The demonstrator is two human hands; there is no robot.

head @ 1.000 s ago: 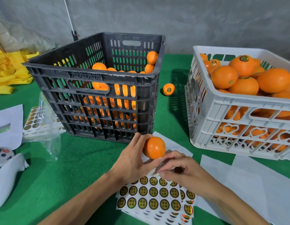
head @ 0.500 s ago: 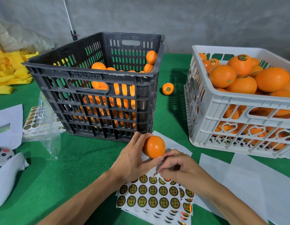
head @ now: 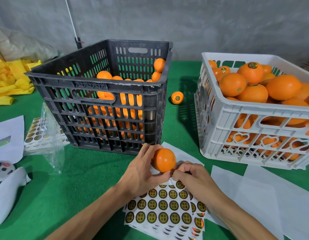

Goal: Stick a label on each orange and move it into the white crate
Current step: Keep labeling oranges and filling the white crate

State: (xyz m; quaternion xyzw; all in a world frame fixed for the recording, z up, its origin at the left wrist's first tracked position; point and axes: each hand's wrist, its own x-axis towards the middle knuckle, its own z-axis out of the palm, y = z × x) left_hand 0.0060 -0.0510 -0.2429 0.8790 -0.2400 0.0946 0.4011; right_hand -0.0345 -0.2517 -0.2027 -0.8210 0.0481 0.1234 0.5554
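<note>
Here the left hand grips an orange before the black crate; the right hand's grip pinches, contents hidden.

I see open green lane between black crate and white crate | loose orange sits in it

right hand: fingertips curl under; whether they pinch a label cannot be told
white crate: right side cut off by frame edge
label sheets: top rows hidden under both hands
black crate: lower oranges seen only through slots
</note>
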